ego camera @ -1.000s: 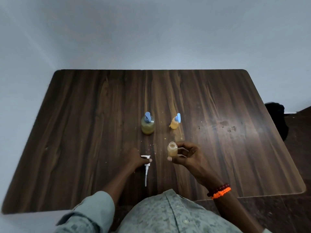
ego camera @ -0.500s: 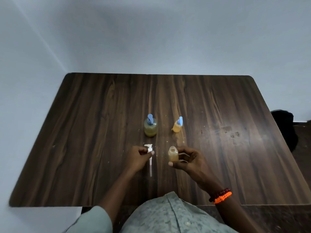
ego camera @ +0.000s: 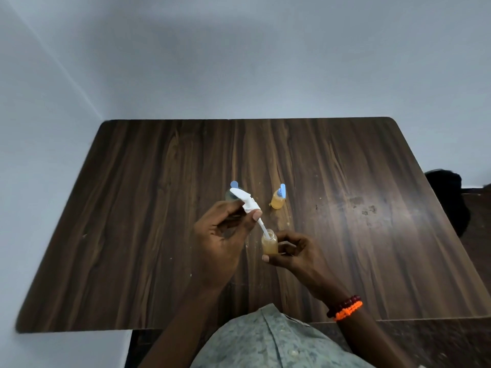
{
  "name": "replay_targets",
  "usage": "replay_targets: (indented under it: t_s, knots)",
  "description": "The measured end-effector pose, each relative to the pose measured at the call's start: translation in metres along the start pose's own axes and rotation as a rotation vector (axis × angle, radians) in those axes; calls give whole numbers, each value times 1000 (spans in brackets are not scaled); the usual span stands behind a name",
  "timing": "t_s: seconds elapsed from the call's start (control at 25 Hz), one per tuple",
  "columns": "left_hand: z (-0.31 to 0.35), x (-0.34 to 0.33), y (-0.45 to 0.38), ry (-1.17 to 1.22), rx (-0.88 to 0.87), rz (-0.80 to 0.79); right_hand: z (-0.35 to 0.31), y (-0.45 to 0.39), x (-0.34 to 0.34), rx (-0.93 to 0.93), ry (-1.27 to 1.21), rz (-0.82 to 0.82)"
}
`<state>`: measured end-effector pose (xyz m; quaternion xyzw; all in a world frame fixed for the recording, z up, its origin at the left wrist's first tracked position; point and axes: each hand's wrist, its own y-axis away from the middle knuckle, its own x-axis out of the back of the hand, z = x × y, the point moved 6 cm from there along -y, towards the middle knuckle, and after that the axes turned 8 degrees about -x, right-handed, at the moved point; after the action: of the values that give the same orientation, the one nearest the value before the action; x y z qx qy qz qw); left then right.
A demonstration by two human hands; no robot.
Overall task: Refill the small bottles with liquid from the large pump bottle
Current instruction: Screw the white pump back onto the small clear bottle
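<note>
My left hand [ego camera: 223,235] grips a white pump head [ego camera: 245,201] and holds it tilted, with its thin tube reaching down into the open neck of a small amber bottle [ego camera: 269,244]. My right hand [ego camera: 292,252] holds that bottle upright just above the table. Behind the pump head stands a larger bottle with a blue pump top [ego camera: 233,187], mostly hidden by the pump head and my left fingers. A small orange bottle with a blue cap [ego camera: 279,197] stands to its right on the table.
The dark wooden table [ego camera: 132,221] has stains and small drips to the right of the bottles. A black object [ego camera: 449,197] sits past the table's right edge. Pale walls stand close behind and to the left.
My left hand has lifted the white pump head off the table and brought its tube into the mouth of the small bottle. My right hand has kept hold of that bottle.
</note>
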<state>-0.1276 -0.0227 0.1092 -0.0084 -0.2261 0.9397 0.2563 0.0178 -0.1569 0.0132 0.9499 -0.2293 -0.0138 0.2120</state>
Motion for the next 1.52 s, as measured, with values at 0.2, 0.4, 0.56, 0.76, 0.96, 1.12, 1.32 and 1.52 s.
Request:
replay_targets:
  t_s: [0.2,0.4,0.56,0.76,0.96,1.12,1.32,1.52]
  knots:
    - [4,1,-2,-7,-70,-35,-1,3,0,8,-6,1]
    - [10,3,-7,-27,-129,-61,0,4,-4,2,-11,-20]
    - [6,3,-4,-34,-127,-67,1,6,-7,-2,-1,-12]
    - [9,5,-5,-35,-146,-81,-1,6,-8,3,-13,-20]
    - [0,-3,3,-92,-97,-169,-7,6,-11,16,-28,-9]
    - [-10,-9,16,-145,-20,-264,-15,5,-13,62,-21,-32]
    - [-14,-16,20,-136,81,-356,-22,7,-16,99,-65,-49]
    - [-16,-19,23,-3,193,-411,-22,7,-20,91,-68,-71]
